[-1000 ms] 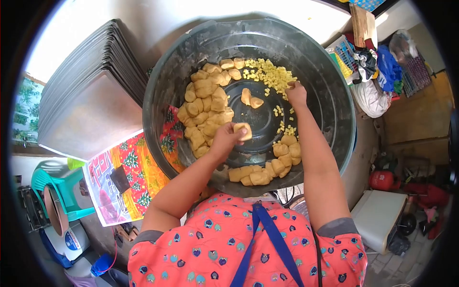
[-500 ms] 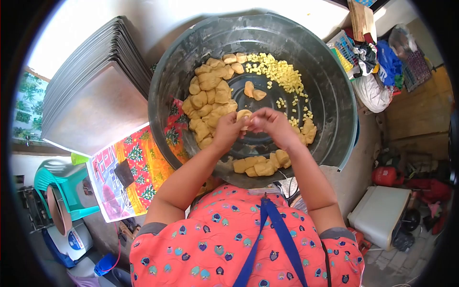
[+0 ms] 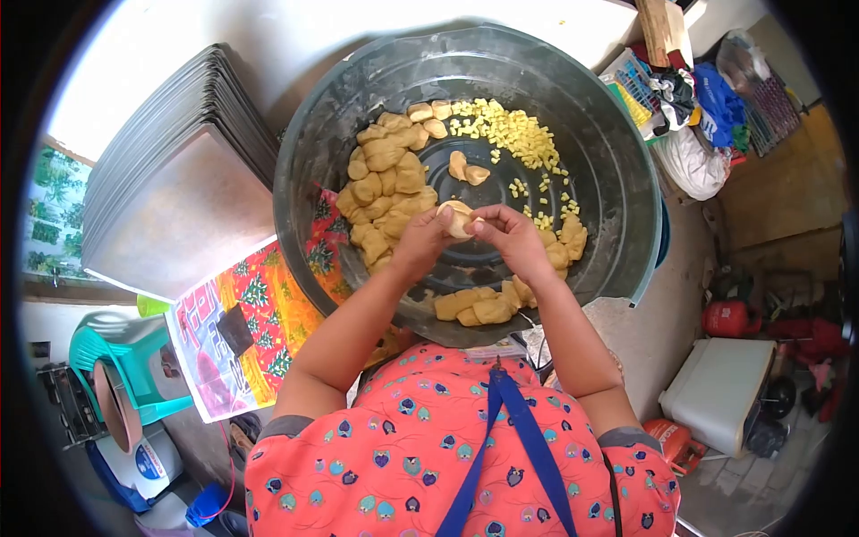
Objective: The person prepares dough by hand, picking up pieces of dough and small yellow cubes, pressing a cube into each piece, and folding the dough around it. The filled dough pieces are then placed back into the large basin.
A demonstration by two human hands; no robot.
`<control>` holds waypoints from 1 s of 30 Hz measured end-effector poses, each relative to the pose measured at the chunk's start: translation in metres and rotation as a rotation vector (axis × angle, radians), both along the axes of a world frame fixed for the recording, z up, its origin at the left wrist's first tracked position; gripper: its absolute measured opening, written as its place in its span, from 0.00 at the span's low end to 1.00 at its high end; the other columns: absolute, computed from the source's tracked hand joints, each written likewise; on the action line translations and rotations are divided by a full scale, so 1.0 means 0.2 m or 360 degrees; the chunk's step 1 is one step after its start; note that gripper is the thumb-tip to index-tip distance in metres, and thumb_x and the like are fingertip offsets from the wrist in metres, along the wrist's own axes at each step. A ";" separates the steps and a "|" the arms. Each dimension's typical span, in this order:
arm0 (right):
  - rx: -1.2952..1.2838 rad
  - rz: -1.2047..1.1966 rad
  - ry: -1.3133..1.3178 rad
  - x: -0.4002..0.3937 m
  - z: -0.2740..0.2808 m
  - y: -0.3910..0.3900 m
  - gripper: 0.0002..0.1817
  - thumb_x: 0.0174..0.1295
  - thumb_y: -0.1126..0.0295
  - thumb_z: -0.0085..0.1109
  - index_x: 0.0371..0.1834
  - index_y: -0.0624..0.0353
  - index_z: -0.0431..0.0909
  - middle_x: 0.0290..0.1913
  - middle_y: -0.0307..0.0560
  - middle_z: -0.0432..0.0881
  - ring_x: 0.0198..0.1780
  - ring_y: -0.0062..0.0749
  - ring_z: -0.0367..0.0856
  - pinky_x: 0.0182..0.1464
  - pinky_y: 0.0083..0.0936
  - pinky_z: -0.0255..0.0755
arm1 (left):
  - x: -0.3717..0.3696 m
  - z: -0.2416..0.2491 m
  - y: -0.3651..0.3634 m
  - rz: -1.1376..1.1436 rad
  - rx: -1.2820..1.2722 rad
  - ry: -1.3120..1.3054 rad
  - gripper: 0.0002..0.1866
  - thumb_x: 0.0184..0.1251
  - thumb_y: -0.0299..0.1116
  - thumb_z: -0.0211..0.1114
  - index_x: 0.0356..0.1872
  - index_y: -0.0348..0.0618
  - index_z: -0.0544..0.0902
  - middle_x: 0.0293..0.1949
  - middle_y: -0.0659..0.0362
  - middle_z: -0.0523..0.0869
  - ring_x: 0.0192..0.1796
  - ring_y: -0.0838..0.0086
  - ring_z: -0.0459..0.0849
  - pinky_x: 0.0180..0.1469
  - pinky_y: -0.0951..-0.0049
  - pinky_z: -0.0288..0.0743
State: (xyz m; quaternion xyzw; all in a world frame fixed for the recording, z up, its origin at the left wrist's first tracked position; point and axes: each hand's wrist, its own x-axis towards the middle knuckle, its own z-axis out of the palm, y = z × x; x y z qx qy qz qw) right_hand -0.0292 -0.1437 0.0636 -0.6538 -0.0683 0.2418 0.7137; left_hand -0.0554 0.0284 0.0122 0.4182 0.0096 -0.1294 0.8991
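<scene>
Over the middle of a big dark round tub [image 3: 591,134], my left hand [image 3: 422,240] and my right hand [image 3: 514,238] pinch one small piece of dough [image 3: 458,217] between them. Its pale rounded side faces up; whether anything is inside it I cannot see. Many tan dough lumps [image 3: 390,192] are heaped along the tub's left side. More dough lumps [image 3: 479,306] lie at the near side, and others at the right. Small yellow cubes [image 3: 510,134] are scattered at the upper right of the tub floor. Two shaped dough pieces [image 3: 467,168] sit just beyond my hands.
A tall stack of metal trays [image 3: 188,197] leans at the left of the tub. Below it hangs a colourful printed sheet [image 3: 242,322]. A green plastic chair [image 3: 125,358] stands lower left. Bags and baskets [image 3: 698,116] are piled upper right, with a white box [image 3: 720,394] lower right.
The dough piece between my fingers looks rounder and more closed, with its pale side now upward. My right fingers have shifted slightly on it. The view has moved a little.
</scene>
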 end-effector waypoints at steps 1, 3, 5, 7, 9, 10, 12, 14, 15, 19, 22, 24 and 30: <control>-0.0027 0.0005 -0.0005 0.00 0.00 -0.01 0.13 0.61 0.72 0.62 0.46 0.65 0.77 0.39 0.41 0.83 0.40 0.18 0.79 0.45 0.16 0.72 | 0.00 0.01 0.00 -0.0017 0.0027 0.0007 0.17 0.72 0.41 0.52 0.47 0.36 0.76 0.43 0.58 0.82 0.47 0.76 0.80 0.53 0.71 0.74; -0.0068 0.0020 -0.0027 -0.01 0.01 -0.01 0.13 0.61 0.72 0.61 0.48 0.65 0.77 0.39 0.41 0.83 0.40 0.19 0.79 0.45 0.16 0.72 | 0.00 0.02 0.00 -0.0041 0.0083 0.0023 0.15 0.70 0.38 0.56 0.48 0.36 0.76 0.42 0.58 0.82 0.46 0.76 0.81 0.51 0.74 0.75; -0.0093 0.0039 -0.0060 -0.02 0.01 -0.01 0.14 0.62 0.72 0.60 0.49 0.65 0.77 0.39 0.41 0.83 0.40 0.20 0.79 0.44 0.16 0.72 | 0.00 0.02 -0.02 0.0016 0.0215 -0.0008 0.13 0.67 0.34 0.59 0.47 0.37 0.76 0.41 0.59 0.82 0.45 0.76 0.81 0.49 0.76 0.75; -0.0105 0.0039 -0.0052 -0.03 0.02 -0.01 0.13 0.62 0.72 0.59 0.49 0.65 0.76 0.38 0.41 0.83 0.39 0.20 0.79 0.43 0.16 0.73 | -0.01 0.03 -0.01 0.0048 0.0278 -0.0042 0.12 0.64 0.29 0.61 0.46 0.37 0.76 0.41 0.60 0.82 0.44 0.78 0.81 0.48 0.78 0.75; -0.0078 -0.0010 -0.0012 -0.03 0.05 -0.03 0.13 0.62 0.72 0.59 0.49 0.65 0.76 0.38 0.41 0.83 0.38 0.20 0.79 0.43 0.15 0.73 | -0.01 0.02 -0.01 0.0045 0.0265 -0.0074 0.12 0.62 0.25 0.62 0.46 0.37 0.75 0.41 0.61 0.82 0.43 0.80 0.80 0.47 0.79 0.75; -0.0045 -0.0057 0.0020 -0.03 0.06 -0.03 0.14 0.62 0.72 0.59 0.49 0.65 0.76 0.37 0.41 0.83 0.38 0.19 0.79 0.43 0.15 0.73 | -0.01 0.00 -0.02 0.0076 0.0281 -0.0110 0.12 0.62 0.25 0.62 0.46 0.37 0.76 0.40 0.61 0.82 0.42 0.81 0.80 0.46 0.79 0.75; -0.0018 -0.0132 0.0047 -0.03 0.08 -0.06 0.14 0.63 0.72 0.59 0.49 0.65 0.76 0.36 0.41 0.82 0.37 0.19 0.79 0.42 0.15 0.73 | -0.01 -0.02 -0.03 0.0142 0.0311 -0.0184 0.12 0.61 0.26 0.62 0.46 0.37 0.76 0.39 0.62 0.82 0.39 0.82 0.81 0.44 0.80 0.75; -0.0031 -0.0187 0.0037 -0.02 0.09 -0.09 0.14 0.63 0.71 0.58 0.50 0.65 0.76 0.35 0.40 0.82 0.37 0.18 0.79 0.42 0.15 0.73 | -0.01 -0.03 -0.02 0.0198 0.0380 -0.0107 0.09 0.61 0.25 0.62 0.43 0.37 0.77 0.37 0.62 0.82 0.37 0.82 0.80 0.42 0.80 0.75; -0.0031 -0.0174 0.0033 -0.02 0.09 -0.09 0.13 0.63 0.72 0.59 0.49 0.65 0.76 0.35 0.40 0.82 0.37 0.18 0.79 0.42 0.15 0.73 | -0.01 -0.03 -0.02 0.0223 0.0415 -0.0070 0.08 0.61 0.24 0.61 0.41 0.37 0.77 0.36 0.62 0.82 0.36 0.82 0.80 0.42 0.80 0.75; -0.0022 -0.0098 0.0034 -0.06 0.13 -0.05 0.11 0.61 0.74 0.60 0.46 0.63 0.76 0.35 0.40 0.82 0.36 0.17 0.79 0.41 0.15 0.73 | 0.00 -0.05 -0.01 0.0200 0.0537 -0.0023 0.06 0.62 0.23 0.59 0.40 0.37 0.78 0.35 0.63 0.83 0.37 0.83 0.80 0.41 0.81 0.73; 0.0010 -0.0046 -0.0005 -0.10 0.08 0.04 0.10 0.58 0.75 0.63 0.41 0.61 0.74 0.34 0.38 0.81 0.34 0.15 0.77 0.36 0.15 0.72 | 0.00 -0.07 -0.01 0.0138 0.0729 -0.0033 0.06 0.62 0.23 0.59 0.40 0.37 0.78 0.35 0.62 0.83 0.37 0.83 0.80 0.39 0.81 0.73; -0.0164 -0.0012 -0.0118 -0.09 -0.03 0.06 0.11 0.57 0.75 0.64 0.41 0.61 0.74 0.34 0.36 0.81 0.33 0.14 0.76 0.35 0.14 0.70 | 0.00 -0.08 -0.01 0.0113 0.0829 -0.0135 0.07 0.62 0.24 0.59 0.40 0.36 0.77 0.35 0.62 0.82 0.37 0.83 0.80 0.38 0.81 0.73; -0.0422 -0.0121 -0.0242 -0.05 -0.13 0.03 0.11 0.54 0.71 0.68 0.36 0.63 0.77 0.28 0.38 0.82 0.29 0.14 0.76 0.31 0.15 0.71 | -0.02 -0.04 -0.01 0.0057 0.0518 0.0021 0.10 0.64 0.25 0.59 0.45 0.33 0.76 0.37 0.60 0.82 0.39 0.79 0.82 0.42 0.79 0.77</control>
